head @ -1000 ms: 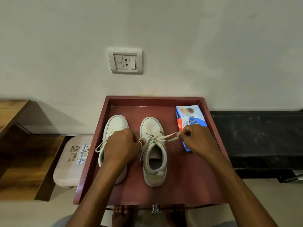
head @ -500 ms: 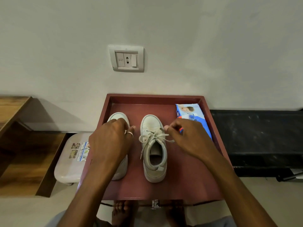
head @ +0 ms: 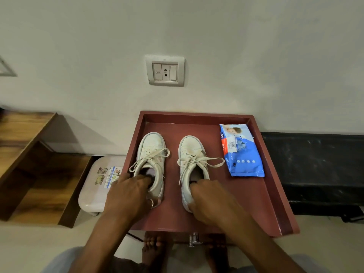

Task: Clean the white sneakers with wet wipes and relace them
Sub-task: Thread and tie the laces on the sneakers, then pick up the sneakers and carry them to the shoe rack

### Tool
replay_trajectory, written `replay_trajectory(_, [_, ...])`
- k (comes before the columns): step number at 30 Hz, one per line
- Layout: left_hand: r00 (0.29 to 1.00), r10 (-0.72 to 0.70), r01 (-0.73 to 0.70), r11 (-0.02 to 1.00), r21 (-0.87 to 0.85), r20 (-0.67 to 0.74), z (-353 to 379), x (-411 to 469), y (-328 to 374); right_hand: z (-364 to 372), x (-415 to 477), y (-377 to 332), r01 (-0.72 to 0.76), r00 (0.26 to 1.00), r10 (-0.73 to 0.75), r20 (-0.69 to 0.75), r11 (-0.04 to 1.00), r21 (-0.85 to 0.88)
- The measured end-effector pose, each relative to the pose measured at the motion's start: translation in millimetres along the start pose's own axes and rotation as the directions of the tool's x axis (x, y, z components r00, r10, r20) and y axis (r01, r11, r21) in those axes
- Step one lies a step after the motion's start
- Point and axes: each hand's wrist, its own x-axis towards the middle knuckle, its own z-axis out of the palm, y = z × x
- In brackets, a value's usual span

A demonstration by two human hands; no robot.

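Observation:
Two white sneakers stand side by side, toes to the wall, on a dark red tray (head: 266, 194). The left sneaker (head: 152, 148) and the right sneaker (head: 190, 152) both have their laces tied in bows. My left hand (head: 132, 196) grips the heel of the left sneaker, fingers reaching into its opening. My right hand (head: 210, 200) grips the heel of the right sneaker in the same way. A blue pack of wet wipes (head: 241, 150) lies flat on the tray to the right of the shoes.
A pale plastic stool (head: 98, 186) with stickers stands left of the tray, beside wooden steps (head: 29, 164). A black ledge (head: 315, 164) runs to the right. The wall with a socket plate (head: 165, 70) is close behind. Bare feet (head: 155, 251) show below the tray.
My hands have let go of the right sneaker's laces and moved back to the heels of both shoes. The bow now lies tied on the right sneaker.

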Motion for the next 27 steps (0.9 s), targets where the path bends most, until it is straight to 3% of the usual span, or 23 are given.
replay_trajectory(4, [1.000, 0.016, -0.015, 0.994, -0.106, 0.003, 4.1, 2.8, 6.0, 10.7, 6.0, 1.0, -0.026, 1.000, 0.026, 0.002, 0.999, 0.022])
replay_trajectory(13, [0.994, -0.058, 0.048, 0.994, -0.100, -0.094, 16.7, 0.8, 24.0, 23.6, 11.7, -13.0, -0.103, 0.988, 0.118, -0.103, 0.985, 0.140])
replay_trajectory(17, [0.982, -0.067, 0.034, 0.983, -0.183, -0.176, 14.1, -9.7, 45.0, 18.2, 7.2, -27.1, -0.065, 0.988, 0.083, -0.132, 0.988, 0.138])
replay_trajectory(21, [0.960, -0.079, 0.015, 0.973, -0.229, -0.270, -3.7, -27.2, 48.7, 3.2, -9.2, -38.1, -0.044, 0.979, 0.069, -0.192, 0.990, 0.135])
replay_trajectory(27, [0.927, -0.072, 0.010, 0.986, -0.169, -0.368, -71.5, -76.4, 57.5, -50.9, -50.1, -52.1, -0.029, 0.933, 0.072, -0.354, 0.992, 0.124])
